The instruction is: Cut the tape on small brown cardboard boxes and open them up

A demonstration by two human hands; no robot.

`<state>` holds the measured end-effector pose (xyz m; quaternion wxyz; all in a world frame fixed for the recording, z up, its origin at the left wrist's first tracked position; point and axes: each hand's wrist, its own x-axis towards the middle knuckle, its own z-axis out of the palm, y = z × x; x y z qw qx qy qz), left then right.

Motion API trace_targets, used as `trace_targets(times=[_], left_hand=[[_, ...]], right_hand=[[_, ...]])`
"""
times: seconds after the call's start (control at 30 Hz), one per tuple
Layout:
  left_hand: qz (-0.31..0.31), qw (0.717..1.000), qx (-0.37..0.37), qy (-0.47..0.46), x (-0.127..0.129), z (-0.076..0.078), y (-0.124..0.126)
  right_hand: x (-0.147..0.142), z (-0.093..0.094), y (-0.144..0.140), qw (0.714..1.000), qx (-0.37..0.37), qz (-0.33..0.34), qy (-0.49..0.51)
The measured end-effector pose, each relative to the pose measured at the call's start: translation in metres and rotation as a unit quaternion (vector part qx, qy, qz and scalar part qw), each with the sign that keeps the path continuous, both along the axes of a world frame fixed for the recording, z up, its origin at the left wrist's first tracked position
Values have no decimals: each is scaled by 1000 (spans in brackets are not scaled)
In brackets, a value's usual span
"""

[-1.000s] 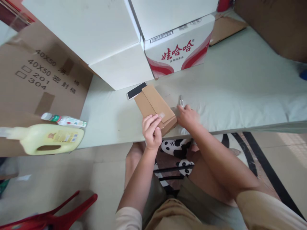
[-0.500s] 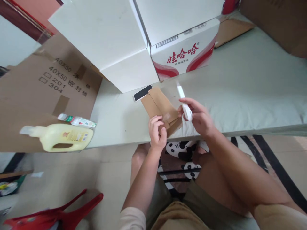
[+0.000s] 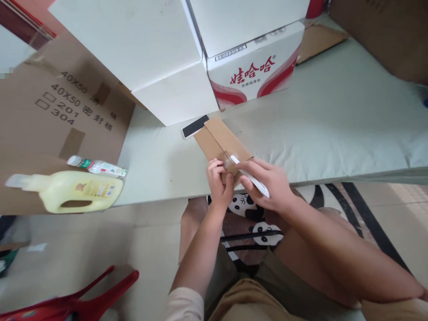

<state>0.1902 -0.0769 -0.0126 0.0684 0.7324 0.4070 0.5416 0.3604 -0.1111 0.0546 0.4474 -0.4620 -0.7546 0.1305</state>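
A small brown cardboard box (image 3: 222, 136) lies at the near edge of the pale cloth-covered surface (image 3: 157, 165). My left hand (image 3: 220, 180) is closed around its near end, fingers over the top and thumb at the near side. A slim white box cutter (image 3: 256, 180) is gripped in my right hand (image 3: 269, 183). Its front end points away from me and rests at the clear tape (image 3: 230, 164) on the box's seam; the blade itself cannot be made out. Touching the box's far left corner is a flat black rectangular thing with a white rim (image 3: 195, 126).
White cartons (image 3: 177, 93) and a red-and-white water carton (image 3: 250, 78) stand at the back. To the left are a large brown carton (image 3: 83, 129), a clear bottle (image 3: 96, 166) and a yellow jug (image 3: 80, 191). Something red with straps (image 3: 90, 298) lies below, on the floor.
My right hand has brought the box cutter down and left onto the box's taped seam, from upright beside the box. My left hand keeps its hold. The view has shifted slightly.
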Motion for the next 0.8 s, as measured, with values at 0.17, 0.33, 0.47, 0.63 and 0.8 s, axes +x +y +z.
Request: trace_targets(times=[0.17, 0.33, 0.47, 0.63, 0.8], left_hand=[[0, 1000, -5, 15, 1, 4, -2], [-8, 1000, -6, 7, 2, 5, -2], [-2, 1000, -9, 15, 2, 5, -2], [1, 1000, -1, 29, 1, 5, -2], [13, 999, -8, 45, 1, 7, -2]], right_hand=[[-6, 5, -11, 995, 42, -46, -83], [-10, 10, -15, 984, 88, -85, -128], [-11, 13, -16, 981, 86, -88, -149], [-10, 17, -17, 982, 101, -88, -137], [-5, 19, -19, 986, 100, -73, -115]])
